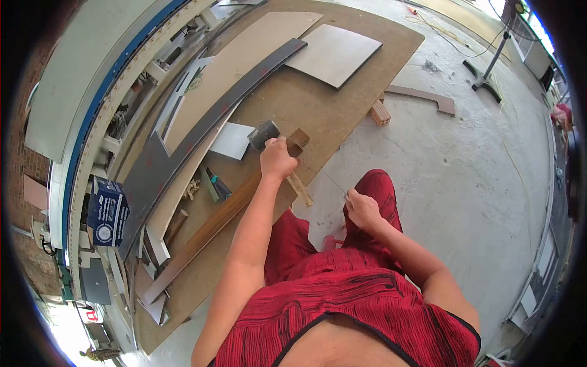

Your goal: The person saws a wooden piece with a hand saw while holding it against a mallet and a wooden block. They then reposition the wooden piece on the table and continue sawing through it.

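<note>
My left hand [279, 160] is closed near the far end of a long brown wooden strip [214, 237], beside a mallet with a dark grey head [264, 134] and a wooden handle [299, 188]. Whether the fingers hold the mallet or something else is hidden. A small wooden block [298, 140] lies at the strip's end, just right of this hand. Over my right knee, my right hand [363, 210] is closed in a pinch on a thin string or wire [333, 181], which runs toward the strip's end.
A brown work board [269, 101] carries a long dark curved panel [202, 131], a pale square panel [335, 55] and offcuts. A blue box [109, 213] stands at the left. Right of the board are a brick [380, 114] and a metal stand [486, 79] on the floor.
</note>
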Demonstrator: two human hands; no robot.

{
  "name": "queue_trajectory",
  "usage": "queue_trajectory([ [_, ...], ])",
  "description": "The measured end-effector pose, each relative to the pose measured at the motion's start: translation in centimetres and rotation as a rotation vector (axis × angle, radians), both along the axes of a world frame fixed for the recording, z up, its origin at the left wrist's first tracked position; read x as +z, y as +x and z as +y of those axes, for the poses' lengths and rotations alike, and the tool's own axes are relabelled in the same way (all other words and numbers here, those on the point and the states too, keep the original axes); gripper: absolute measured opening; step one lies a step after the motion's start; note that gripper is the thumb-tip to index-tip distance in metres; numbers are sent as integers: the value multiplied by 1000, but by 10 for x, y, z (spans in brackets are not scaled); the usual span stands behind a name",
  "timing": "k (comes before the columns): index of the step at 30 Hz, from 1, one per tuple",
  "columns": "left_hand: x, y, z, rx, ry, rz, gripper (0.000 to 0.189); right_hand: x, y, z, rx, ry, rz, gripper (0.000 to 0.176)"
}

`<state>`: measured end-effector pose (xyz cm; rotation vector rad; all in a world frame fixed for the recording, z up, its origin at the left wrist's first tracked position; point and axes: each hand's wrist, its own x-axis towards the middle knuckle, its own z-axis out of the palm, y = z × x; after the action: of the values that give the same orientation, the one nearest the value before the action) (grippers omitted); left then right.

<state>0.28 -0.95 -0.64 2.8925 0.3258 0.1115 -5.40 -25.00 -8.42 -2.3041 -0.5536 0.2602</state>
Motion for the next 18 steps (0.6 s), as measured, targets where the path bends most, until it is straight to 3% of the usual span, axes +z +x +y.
queue_trajectory([
  [9,-7,0,4,-7,46,-33,48,35,56,78,-14,13,-67,12],
  [12,-5,-1,1,2,18,-15,48,20,40,53,0,91,-56,12],
  [18,0,-2,-1,-7,-24,-11,45,7,-6,-4,-7,-15,7,14],
])
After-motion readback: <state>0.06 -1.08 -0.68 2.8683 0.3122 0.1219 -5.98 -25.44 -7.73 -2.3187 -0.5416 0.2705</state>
